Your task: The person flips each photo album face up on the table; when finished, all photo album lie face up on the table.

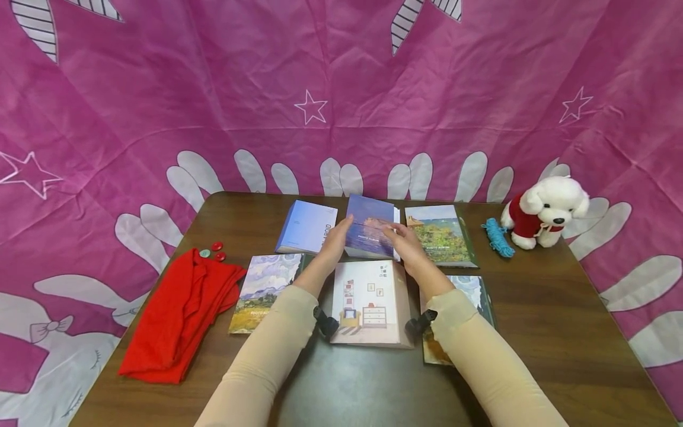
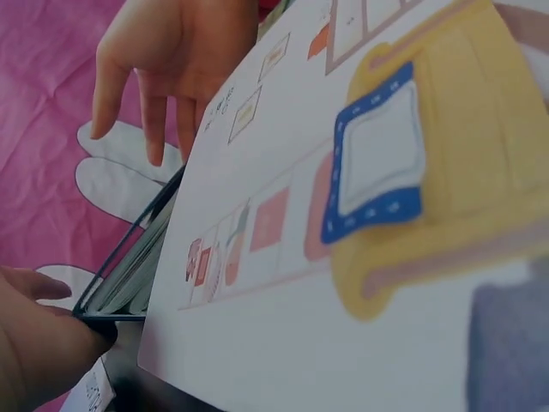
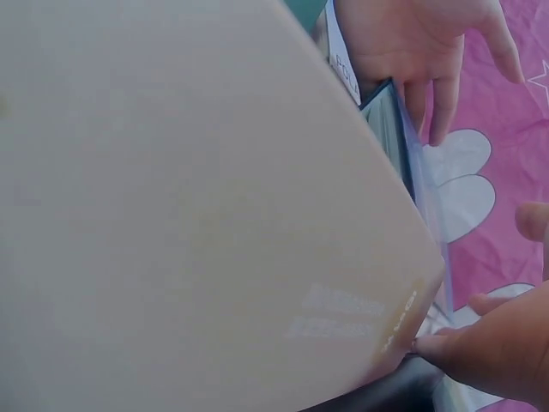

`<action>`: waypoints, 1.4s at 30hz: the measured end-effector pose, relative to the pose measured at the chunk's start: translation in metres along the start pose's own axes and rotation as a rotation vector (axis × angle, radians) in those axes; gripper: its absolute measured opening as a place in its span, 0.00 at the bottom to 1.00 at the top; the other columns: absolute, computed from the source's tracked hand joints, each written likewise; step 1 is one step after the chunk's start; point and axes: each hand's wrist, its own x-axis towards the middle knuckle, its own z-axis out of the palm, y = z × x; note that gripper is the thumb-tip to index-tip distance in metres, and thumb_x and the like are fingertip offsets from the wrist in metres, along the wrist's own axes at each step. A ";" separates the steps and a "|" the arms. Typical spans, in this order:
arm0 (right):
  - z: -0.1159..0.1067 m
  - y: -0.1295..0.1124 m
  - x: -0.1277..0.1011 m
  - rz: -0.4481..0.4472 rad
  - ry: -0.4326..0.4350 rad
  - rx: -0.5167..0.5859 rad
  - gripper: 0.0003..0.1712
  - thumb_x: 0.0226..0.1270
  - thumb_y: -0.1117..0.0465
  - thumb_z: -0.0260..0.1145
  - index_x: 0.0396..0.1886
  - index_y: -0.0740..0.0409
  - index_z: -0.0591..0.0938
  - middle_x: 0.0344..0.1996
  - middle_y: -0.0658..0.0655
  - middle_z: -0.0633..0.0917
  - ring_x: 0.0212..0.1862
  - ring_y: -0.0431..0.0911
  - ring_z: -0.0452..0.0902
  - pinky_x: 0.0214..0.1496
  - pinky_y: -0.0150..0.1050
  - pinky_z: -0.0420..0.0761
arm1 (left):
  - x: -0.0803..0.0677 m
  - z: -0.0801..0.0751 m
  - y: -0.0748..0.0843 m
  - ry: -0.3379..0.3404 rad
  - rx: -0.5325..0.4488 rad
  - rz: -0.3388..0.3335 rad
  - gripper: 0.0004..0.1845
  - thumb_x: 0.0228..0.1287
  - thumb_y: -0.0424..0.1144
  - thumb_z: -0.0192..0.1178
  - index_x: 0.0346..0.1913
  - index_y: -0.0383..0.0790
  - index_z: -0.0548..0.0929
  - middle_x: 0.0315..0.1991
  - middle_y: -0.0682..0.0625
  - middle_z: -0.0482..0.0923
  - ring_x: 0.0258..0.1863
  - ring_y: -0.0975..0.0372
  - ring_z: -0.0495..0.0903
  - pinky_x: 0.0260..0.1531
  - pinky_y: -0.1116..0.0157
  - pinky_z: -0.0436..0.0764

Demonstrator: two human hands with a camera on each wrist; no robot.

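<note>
A purple-blue photo album lies at the back middle of the table. My left hand is at its left edge, fingers fairly straight. From the other side, my right hand reaches in, its fingers stretched over the right part of the cover. In the left wrist view, the left thumb is right at the album's corner. The right thumb overlaps the corner of a thick white album in the right wrist view. That white album, printed with furniture, stands between my forearms, in front of the purple one.
Left of the purple album lies a light-blue album; a landscape album lies right. Two more painted albums flank the white one. Red cloth, buttons, blue yarn and a plush dog sit farther out.
</note>
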 end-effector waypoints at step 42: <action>-0.105 -0.002 -0.034 -0.106 0.319 0.184 0.39 0.79 0.48 0.55 0.80 0.59 0.56 0.77 0.61 0.61 0.78 0.51 0.55 0.78 0.43 0.59 | -0.004 0.094 0.028 -0.012 0.231 0.307 0.30 0.78 0.55 0.51 0.75 0.46 0.69 0.74 0.46 0.66 0.75 0.52 0.63 0.72 0.53 0.64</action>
